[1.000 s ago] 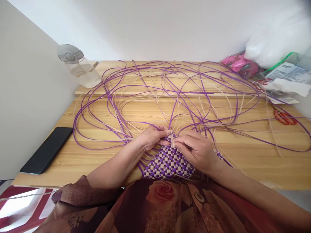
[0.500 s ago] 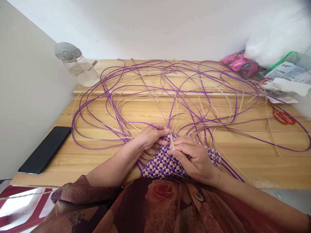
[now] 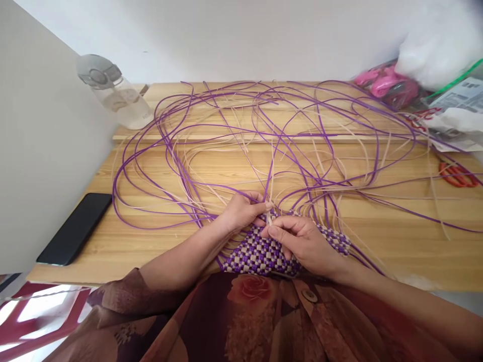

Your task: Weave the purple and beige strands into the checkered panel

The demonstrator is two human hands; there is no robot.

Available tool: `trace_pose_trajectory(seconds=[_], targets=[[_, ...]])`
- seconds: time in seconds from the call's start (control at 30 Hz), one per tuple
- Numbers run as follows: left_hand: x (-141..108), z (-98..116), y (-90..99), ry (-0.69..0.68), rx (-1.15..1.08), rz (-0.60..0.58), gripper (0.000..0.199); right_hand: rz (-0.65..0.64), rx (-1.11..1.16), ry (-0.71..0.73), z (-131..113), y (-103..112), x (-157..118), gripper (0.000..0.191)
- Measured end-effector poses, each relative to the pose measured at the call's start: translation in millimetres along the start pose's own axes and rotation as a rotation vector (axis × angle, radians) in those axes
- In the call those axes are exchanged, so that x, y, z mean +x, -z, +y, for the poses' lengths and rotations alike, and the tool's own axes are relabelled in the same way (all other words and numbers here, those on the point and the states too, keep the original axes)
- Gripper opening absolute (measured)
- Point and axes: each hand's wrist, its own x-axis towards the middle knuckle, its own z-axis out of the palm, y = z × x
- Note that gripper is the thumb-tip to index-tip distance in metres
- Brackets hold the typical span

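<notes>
A purple and beige woven piece [image 3: 252, 251] lies at the front edge of the table, against the person's shirt. My left hand [image 3: 243, 208] is closed at its upper edge, thumb and fingers pinching the weave where strands come out. My right hand [image 3: 298, 239] pinches a short beige strip [image 3: 269, 219] between thumb and forefinger, just beside the left thumb. Long purple and beige strands [image 3: 181, 171] fan out from the weave and loop over the table. The right hand covers part of the weave's middle.
On the wooden table [image 3: 151, 251] lie a black phone [image 3: 75, 229] at left and red-handled scissors [image 3: 457, 174] at right. A clear water bottle [image 3: 121, 100] stands back left. Pink items in plastic [image 3: 388, 83], a white bag [image 3: 439, 55] and papers [image 3: 462, 103] crowd the back right.
My right hand's fingers have shifted down along the beige strip, gripping it lower and closer, so less of it shows. The left hand keeps its hold. The view has shifted slightly.
</notes>
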Motion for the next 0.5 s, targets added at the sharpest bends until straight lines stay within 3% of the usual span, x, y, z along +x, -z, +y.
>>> trace_pose_trajectory(seconds=[0.13, 0.23, 0.3, 0.43, 0.5], targets=[[-1, 6, 2.3, 0.023, -0.05, -0.019, 0.031, -0.078, -0.049, -0.091, -14, 26, 3, 0.037], [-3, 9, 4.1, 0.005, -0.039, -0.032, 0.034, 0.092, -0.012, -0.119, -24, 45, 19, 0.036], [-4, 10, 5.5, -0.02, -0.016, -0.05, 0.035, 0.113, -0.038, -0.14, -28, 48, 35, 0.031], [-4, 10, 7.5, -0.047, -0.003, -0.081, 0.033, 0.013, -0.154, -0.087, -29, 45, 69, 0.032], [-4, 11, 6.9, -0.016, -0.01, -0.085, 0.032, 0.206, -0.165, -0.03, -29, 60, 86, 0.027]])
